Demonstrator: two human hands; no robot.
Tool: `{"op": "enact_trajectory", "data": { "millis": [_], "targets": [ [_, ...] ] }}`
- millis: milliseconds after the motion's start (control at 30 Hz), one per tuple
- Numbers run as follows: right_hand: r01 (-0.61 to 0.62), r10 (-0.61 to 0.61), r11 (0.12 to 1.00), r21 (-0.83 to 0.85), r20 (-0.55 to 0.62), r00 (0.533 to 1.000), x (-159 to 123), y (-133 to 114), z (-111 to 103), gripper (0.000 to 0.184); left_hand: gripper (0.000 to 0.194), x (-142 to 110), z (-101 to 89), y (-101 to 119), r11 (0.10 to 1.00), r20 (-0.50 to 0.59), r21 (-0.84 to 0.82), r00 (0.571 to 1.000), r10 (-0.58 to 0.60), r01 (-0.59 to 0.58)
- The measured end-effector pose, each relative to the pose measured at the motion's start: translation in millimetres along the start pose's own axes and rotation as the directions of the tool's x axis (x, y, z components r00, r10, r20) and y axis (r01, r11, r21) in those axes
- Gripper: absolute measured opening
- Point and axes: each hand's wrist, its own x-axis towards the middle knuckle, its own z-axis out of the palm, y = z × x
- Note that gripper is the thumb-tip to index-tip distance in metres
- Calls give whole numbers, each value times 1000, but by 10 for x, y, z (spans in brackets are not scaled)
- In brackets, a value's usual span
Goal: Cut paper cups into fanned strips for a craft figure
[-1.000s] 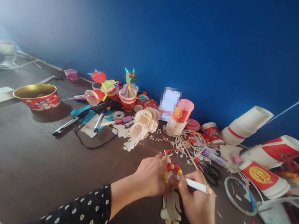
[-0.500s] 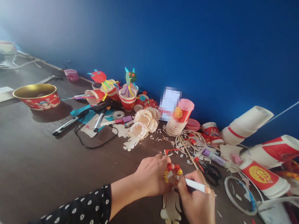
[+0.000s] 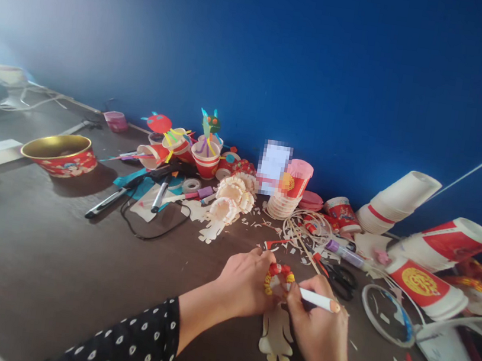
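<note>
A cream paper cutout [image 3: 276,335] with a scalloped round head lies on the dark table; the head's curled rim is coloured red and yellow. My left hand [image 3: 245,281] is closed on the left edge of that head, its fingertips partly hidden. In my right hand [image 3: 322,329] is a white marker pen [image 3: 318,299] with an orange end, gripped like for writing. Its tip points into the middle of the ring, but my thumb and fingers hide where it touches. Similar uncoloured paper cutouts [image 3: 224,209] are stacked farther back.
Paper cups [image 3: 426,284] lie at the right, near black scissors [image 3: 341,280] and a coil of white tubing [image 3: 383,314]. A gold-lined red bowl [image 3: 61,164] stands left. Paper scraps, pens [image 3: 160,194] and a glue gun [image 3: 120,193] are spread before the blue wall [image 3: 258,57].
</note>
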Motion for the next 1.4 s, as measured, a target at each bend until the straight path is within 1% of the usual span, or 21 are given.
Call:
{"op": "enact_trajectory", "data": {
  "millis": [233, 467, 700, 967, 1400],
  "targets": [
    [-18, 21, 998, 60, -55, 998, -6, 5, -1, 23, 44, 7, -2, -5, 999, -12, -34, 1000, -13, 12],
    [-15, 15, 998, 54, 0, 1000, -11, 15, -4, 22, 39, 1, 22, -22, 999, -41, -38, 999, 25, -27],
    [-16, 14, 998, 53, 49, 999, -6, 16, 2, 24, 37, -6, 15, -17, 999, -44, -31, 999, 18, -20],
    [0, 0, 1000, 9, 31, 1000, 6, 1, -1, 23, 37, -3, 29, -23, 999, -47, -40, 999, 13, -15],
    [1, -1, 1000, -8, 13, 1000, -3, -17, -10, 24, 41, 1, -32, 25, 1000, 22, 6, 1000, -16, 16]
  ]
}}
